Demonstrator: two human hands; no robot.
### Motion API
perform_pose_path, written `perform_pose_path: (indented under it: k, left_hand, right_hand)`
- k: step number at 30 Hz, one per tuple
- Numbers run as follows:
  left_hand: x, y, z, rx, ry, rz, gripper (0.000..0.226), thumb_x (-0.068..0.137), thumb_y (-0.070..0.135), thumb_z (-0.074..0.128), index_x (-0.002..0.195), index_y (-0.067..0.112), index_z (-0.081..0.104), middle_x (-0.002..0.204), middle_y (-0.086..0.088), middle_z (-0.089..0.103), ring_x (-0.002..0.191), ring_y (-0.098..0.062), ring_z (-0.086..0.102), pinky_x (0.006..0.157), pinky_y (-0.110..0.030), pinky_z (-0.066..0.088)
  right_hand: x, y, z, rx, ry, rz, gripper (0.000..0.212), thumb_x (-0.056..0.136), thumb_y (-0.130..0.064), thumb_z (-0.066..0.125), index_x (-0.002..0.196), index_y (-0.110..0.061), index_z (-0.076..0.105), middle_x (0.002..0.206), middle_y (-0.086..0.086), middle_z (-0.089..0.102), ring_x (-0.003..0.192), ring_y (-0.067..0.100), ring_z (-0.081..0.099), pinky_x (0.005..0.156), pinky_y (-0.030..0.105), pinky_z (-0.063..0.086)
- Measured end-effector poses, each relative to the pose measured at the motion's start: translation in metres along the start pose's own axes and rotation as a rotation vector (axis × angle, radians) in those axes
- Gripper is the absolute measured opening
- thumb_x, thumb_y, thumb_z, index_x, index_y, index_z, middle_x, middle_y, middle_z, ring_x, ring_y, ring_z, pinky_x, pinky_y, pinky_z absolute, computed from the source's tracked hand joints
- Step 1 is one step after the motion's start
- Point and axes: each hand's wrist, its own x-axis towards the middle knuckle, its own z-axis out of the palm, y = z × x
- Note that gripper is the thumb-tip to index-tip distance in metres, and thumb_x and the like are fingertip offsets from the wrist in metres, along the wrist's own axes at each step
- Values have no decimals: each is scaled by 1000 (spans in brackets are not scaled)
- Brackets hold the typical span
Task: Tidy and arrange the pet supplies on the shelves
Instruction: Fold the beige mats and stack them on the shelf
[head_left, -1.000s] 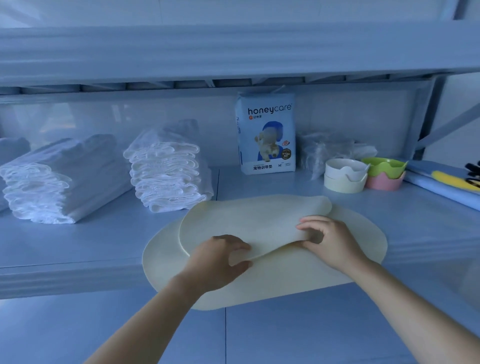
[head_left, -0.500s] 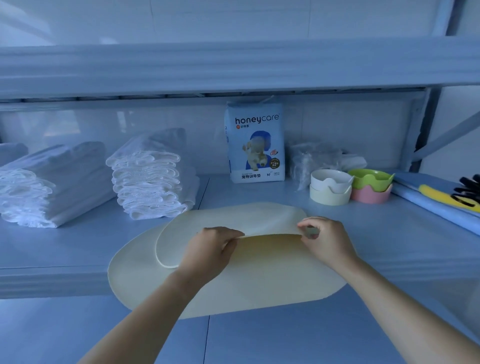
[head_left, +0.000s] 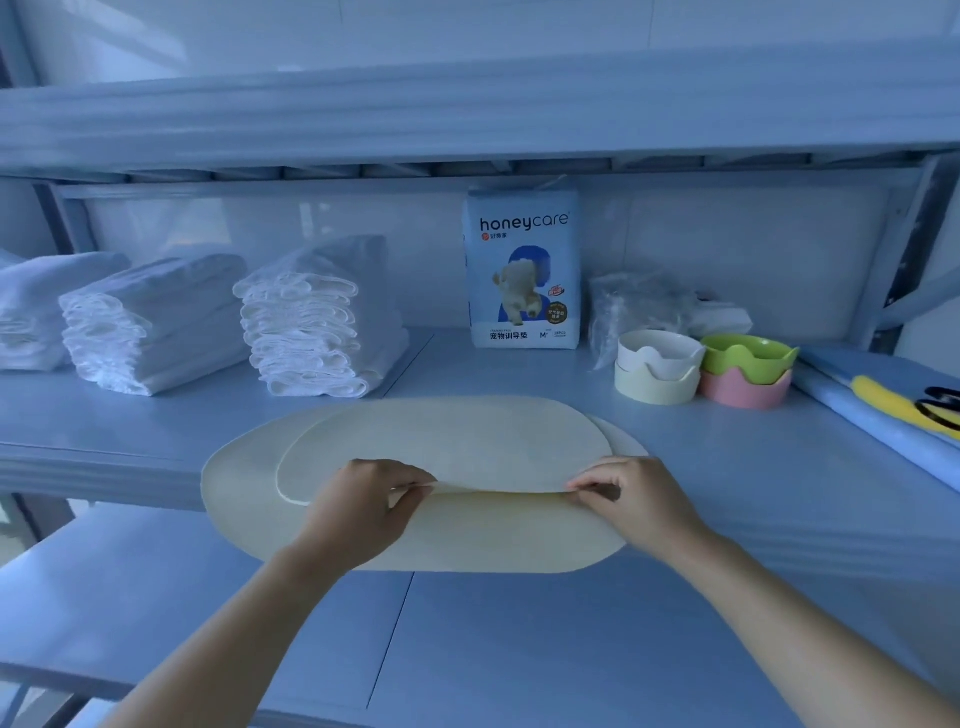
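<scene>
The shelf (head_left: 727, 467) carries everything. On its front edge, overhanging toward the person, lies the cream oval mat (head_left: 493, 540), the largest thing here. It shows 2 layers, an upper one lying over a wider lower one; I cannot tell whether this is 1 folded mat or 2.

The left hand (head_left: 363, 512) pinches the near edge of the upper layer between thumb and curled fingers. The right hand (head_left: 636, 501) pinches the same edge likewise. Between the hands that edge sits slightly raised, with a shadowed gap beneath.

Beyond the left hand stand 3 stacks of white folded pads (head_left: 317, 332); the leftmost is cut off by the frame. Right of the right hand lies a blue roll (head_left: 852, 415), partly out of view. Beyond and between the hands a honeycare pack (head_left: 524, 270) stands upright. Beyond the right hand sit a crumpled clear bag (head_left: 639, 312), its contents hard to make out, and 4 bowls (head_left: 657, 366) nested in 2 pairs.
</scene>
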Motion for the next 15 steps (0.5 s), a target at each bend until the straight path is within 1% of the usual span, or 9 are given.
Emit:
perform_pose_path:
  k: [2,4,6,7,10,12,15]
  left_hand:
    - [-8,1,0,8,-11,-27,15,86,24,63,93,32,74,95,19,71,87,-2,65,74,-14,46]
    - [-16,2,-1,10,-11,-59,17,86,23,64,94,34,73,97,20,71,89,-1,65,79,-20,51]
    - [-23,1,-2,13,0,-79,17,86,22,64,94,33,74,97,20,71,90,-1,65,82,-25,53]
    - [-26,1,-2,12,10,-89,17,85,22,65,94,33,74,96,19,71,90,-1,65,82,-25,53]
    - [-34,1,-4,37,38,-126,15,85,25,65,92,35,74,95,21,71,88,1,65,79,-17,50]
    - [-38,3,-3,53,31,-149,15,85,26,65,92,37,74,95,22,71,88,0,64,78,-18,50]
    - [-40,6,-1,60,1,-159,18,82,24,67,94,36,73,100,19,70,95,-4,64,82,-23,50]
  right_hand:
    - [-2,1,1,26,-14,-24,6,78,-18,74,82,-22,77,82,-12,71,76,-3,62,73,15,49]
    - [-3,0,3,50,-18,-48,5,77,-19,75,80,-23,77,81,-14,70,77,-5,61,73,15,48]
    - [-5,-2,4,64,-24,-80,4,76,-21,76,80,-22,76,80,-15,69,77,-4,61,73,17,49]
    - [-6,-3,4,74,-29,-95,3,76,-22,76,79,-22,76,80,-15,68,78,-3,61,73,19,49]
    - [-8,-4,6,75,-60,-131,5,76,-27,77,79,-23,76,83,-15,68,82,-1,60,76,21,49]
    - [-9,-3,5,64,-86,-136,10,75,-32,77,80,-24,76,87,-15,68,87,0,59,79,20,47]
    - [-6,1,4,85,-128,-114,20,70,-40,79,82,-25,76,91,-18,67,94,-1,58,83,15,44]
